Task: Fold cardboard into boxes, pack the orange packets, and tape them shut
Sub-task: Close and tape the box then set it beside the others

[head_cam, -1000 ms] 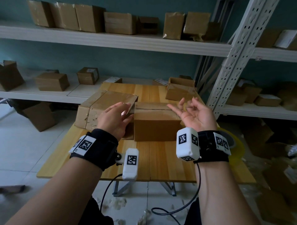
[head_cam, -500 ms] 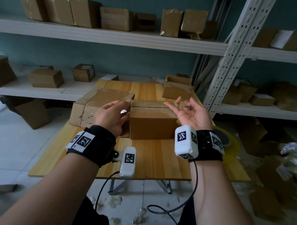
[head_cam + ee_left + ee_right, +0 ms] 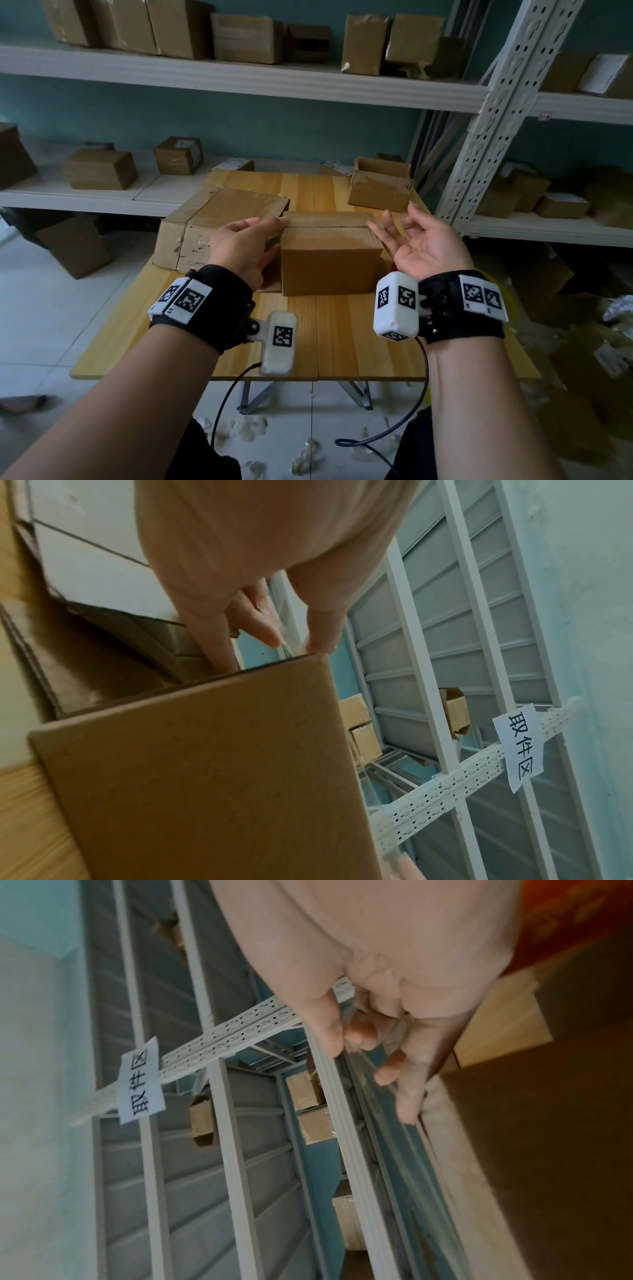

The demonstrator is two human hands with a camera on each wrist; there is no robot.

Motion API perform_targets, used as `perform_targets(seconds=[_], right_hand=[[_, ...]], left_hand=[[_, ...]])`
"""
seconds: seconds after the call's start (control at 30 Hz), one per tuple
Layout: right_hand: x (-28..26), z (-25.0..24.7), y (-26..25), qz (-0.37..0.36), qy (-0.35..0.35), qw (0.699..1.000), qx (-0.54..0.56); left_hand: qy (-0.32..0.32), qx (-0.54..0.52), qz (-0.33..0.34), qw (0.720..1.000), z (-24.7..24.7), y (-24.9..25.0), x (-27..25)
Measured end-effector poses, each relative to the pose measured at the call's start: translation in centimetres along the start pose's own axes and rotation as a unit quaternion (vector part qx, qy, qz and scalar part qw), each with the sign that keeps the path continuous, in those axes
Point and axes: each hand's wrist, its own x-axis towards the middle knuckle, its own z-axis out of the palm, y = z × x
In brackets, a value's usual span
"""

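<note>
Over the last second little has changed: the left hand (image 3: 250,245) stays flat against the closed box (image 3: 330,255) mid-table, the right hand (image 3: 430,241) hovers loosely open, empty; taping appears next.

I'm looking across a light wooden table (image 3: 359,335) toward white metal shelving (image 3: 239,77) against a teal wall (image 3: 274,130). Brown parcels line the top shelf, one squat taped carton (image 3: 245,37) near the middle. A perforated white upright post (image 3: 493,113) leans across my right. A white paper sign with black characters (image 3: 517,753) hangs on a rail. Torn scraps (image 3: 246,428) litter the pale tiled floor (image 3: 41,308).
</note>
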Motion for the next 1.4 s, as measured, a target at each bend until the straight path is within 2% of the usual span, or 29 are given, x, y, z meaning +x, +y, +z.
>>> perform_targets(seconds=[0.2,0.37,0.5,0.63,0.77,0.97,1.27,1.4], right_hand=[[0.3,-1.0,0.0,-0.053,0.026,0.991,-0.124],[0.1,-1.0,0.2,-0.062,0.012,0.991,-0.121],[0.1,-1.1,0.6,-0.069,0.014,0.990,-0.121],[-0.1,-1.0,0.7,-0.073,0.015,0.988,-0.132],[0.0,-1.1,0.8,-0.069,0.029,0.988,-0.135],[0.0,-0.8,1.3,-0.071,0.048,0.987,-0.139],[-0.8,-0.6,0.6,-0.073,0.071,0.983,-0.153],[-1.2,-0.4,0.2,-0.072,0.083,0.979,-0.171]], left_hand=[[-0.016,-0.035,-0.027,0.999,-0.4,0.1,0.5],[-0.009,-0.132,-0.068,0.989,-0.7,0.3,1.2],[-0.011,-0.135,-0.080,0.988,-0.6,0.2,1.0],[-0.012,-0.065,-0.066,0.996,-0.3,-0.3,0.3],[0.014,0.061,-0.004,0.998,0.0,-1.1,-0.3],[0.040,0.247,0.112,0.962,0.0,-1.6,0.0],[0.019,0.298,0.162,0.940,-0.2,-1.9,-0.2],[-0.036,0.350,0.160,0.922,-0.6,-2.1,-0.7]])
